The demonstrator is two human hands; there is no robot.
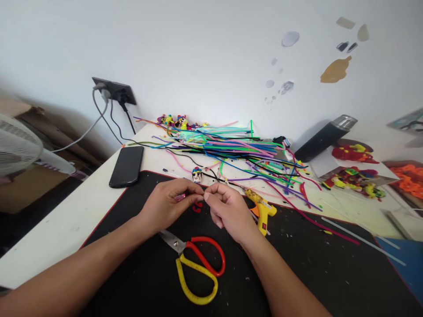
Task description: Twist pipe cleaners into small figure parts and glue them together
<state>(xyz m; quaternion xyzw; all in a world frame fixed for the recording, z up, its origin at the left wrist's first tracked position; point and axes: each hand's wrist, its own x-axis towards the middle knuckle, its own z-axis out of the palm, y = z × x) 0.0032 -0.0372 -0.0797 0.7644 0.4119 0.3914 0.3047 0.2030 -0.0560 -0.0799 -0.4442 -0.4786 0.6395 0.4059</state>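
Note:
Over the black mat, my left hand and my right hand meet fingertip to fingertip. Both are closed in a pinch, and whatever lies between the tips is too small to name. A bit of pink shows in the gap under my left fingers; I cannot tell if it is held. Small red curled pieces lie just below the fingertips. Behind them sits a small doll head with a coloured hat. Scissors with one red and one yellow handle lie nearer me. Beside my right hand rests a yellow glue gun.
A heap of coloured pipe cleaners spreads along the wall, with finished figures behind it. A phone lies at the left. On the right are a tilted black flask, more figures and clear glue sticks.

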